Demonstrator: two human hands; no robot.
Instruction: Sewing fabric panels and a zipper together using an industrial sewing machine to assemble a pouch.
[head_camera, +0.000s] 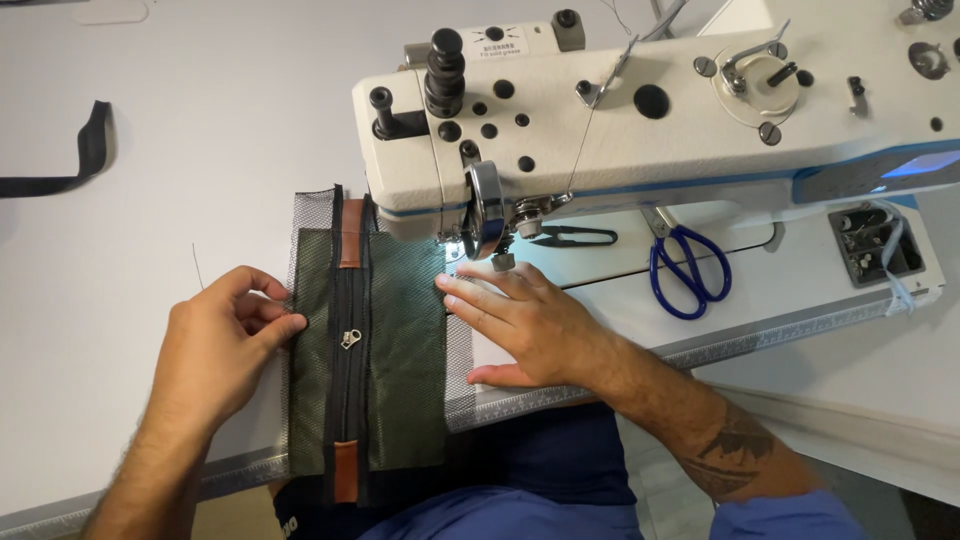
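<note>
- Head view, centre of the frame: a green fabric panel lies flat on the white table, hanging a little over the near edge; a black zipper runs down its middle, with a silver pull near mid-length and brown tabs at the top and bottom ends; black mesh shows along its left, top and right edges
- Left hand, lower left: fingers curled, thumb and fingertips pinching the left edge of the panel
- Right hand, centre right: open and flat, fingers stretched out and pressing on the right edge of the panel just below the needle area
- Upper half: a white sewing machine, its lit needle area just above the panel's upper right corner
- Right of centre: blue-handled scissors on the machine bed; small black snips beside the needle
- Upper left: a black strap lying well apart from the hands
</note>
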